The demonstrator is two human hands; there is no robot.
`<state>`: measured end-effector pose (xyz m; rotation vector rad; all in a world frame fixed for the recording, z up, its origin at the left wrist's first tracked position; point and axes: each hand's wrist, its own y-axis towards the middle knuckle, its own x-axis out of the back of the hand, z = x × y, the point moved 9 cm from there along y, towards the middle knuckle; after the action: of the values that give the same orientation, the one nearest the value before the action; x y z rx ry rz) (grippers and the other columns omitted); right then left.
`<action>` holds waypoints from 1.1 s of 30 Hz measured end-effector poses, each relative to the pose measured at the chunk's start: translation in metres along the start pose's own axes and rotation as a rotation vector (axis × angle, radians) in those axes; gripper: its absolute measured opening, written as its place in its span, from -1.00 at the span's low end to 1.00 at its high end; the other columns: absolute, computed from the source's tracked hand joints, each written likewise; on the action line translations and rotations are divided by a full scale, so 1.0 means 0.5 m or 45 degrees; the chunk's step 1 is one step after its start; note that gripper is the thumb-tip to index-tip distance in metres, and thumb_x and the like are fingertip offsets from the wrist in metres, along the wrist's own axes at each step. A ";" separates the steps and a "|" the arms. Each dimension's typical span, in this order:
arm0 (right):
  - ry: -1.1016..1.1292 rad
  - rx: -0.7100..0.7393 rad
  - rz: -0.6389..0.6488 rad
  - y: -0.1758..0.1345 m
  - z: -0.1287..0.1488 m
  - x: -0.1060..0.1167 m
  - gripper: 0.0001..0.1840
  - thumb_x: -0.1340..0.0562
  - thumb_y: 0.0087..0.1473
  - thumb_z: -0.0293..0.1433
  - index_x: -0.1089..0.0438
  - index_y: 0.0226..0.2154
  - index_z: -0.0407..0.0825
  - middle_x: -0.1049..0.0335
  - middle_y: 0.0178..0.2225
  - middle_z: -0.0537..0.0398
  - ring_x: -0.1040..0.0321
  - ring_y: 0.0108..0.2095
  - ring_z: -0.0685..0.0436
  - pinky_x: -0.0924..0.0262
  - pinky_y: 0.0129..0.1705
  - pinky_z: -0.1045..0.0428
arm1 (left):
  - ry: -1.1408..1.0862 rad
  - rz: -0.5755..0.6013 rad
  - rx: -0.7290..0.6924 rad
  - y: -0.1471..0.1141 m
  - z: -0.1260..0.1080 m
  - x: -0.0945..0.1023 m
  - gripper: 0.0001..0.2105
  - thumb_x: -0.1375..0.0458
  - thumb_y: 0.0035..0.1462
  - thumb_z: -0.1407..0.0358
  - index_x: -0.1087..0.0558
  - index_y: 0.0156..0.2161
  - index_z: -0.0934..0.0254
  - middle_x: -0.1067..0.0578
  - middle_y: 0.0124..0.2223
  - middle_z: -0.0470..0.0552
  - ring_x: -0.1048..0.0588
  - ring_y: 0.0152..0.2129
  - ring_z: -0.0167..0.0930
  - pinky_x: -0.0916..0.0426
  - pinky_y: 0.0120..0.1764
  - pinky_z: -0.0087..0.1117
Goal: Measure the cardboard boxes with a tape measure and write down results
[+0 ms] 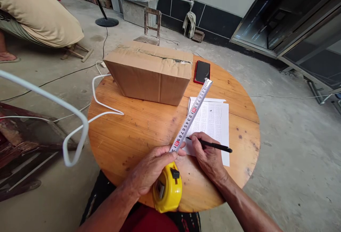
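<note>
My left hand (157,162) is closed around the drawn-out blade of a yellow tape measure (173,193), whose case hangs just below the fingers. The white blade (188,122) slants up and away to the right, over the edge of the paper. In my right hand (206,155) is a black pen (215,145), its tip at the left part of a sheet of paper (223,129) covered in rows of small writing. A taped cardboard box (149,79) stands beyond my hands on the round wooden table (119,132).
A phone in a red case (202,71) lies right of the box. White cable (82,125) loops over the table's left edge. Behind are a small wooden chair (153,27) and a black stand base (106,22). At upper left, a person's foot (7,56) shows.
</note>
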<state>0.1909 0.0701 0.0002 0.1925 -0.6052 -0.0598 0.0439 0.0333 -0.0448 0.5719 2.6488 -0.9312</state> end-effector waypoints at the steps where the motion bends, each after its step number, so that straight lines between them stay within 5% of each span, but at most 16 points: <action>1: -0.001 0.001 -0.004 0.000 0.000 0.000 -0.78 -0.10 0.15 -0.37 -0.39 -0.44 -0.05 -0.36 -0.54 0.14 -0.21 -0.53 0.00 -0.12 -0.48 0.08 | 0.003 0.001 0.003 0.000 0.000 0.000 -0.70 -0.12 0.16 0.17 -0.54 -0.06 0.18 -0.27 0.27 0.04 -0.49 -0.48 -0.44 -0.35 -0.32 -0.34; 19: 0.124 -0.120 -0.099 -0.001 -0.026 0.018 -0.78 -0.11 0.17 -0.30 -0.36 -0.43 -0.03 -0.19 -0.68 0.24 -0.11 -0.65 0.03 -0.06 -0.58 0.09 | 0.104 -0.054 0.001 0.000 -0.006 0.000 -0.72 -0.11 0.15 0.18 -0.56 -0.09 0.19 -0.37 0.21 0.00 -0.39 -0.02 -0.18 -0.24 -0.14 -0.30; 33: 0.069 -0.049 -0.030 -0.001 -0.018 0.011 -0.80 -0.10 0.17 -0.36 -0.38 -0.42 -0.04 -0.28 -0.58 0.18 -0.13 -0.57 0.02 -0.06 -0.54 0.09 | 0.135 -0.066 0.021 0.000 -0.003 0.003 -0.70 -0.11 0.15 0.17 -0.55 -0.07 0.19 -0.41 0.18 0.02 -0.40 -0.02 -0.19 -0.23 -0.14 -0.30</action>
<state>0.2004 0.0705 -0.0042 0.1639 -0.5473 -0.0888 0.0424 0.0348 -0.0442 0.5738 2.7646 -0.9639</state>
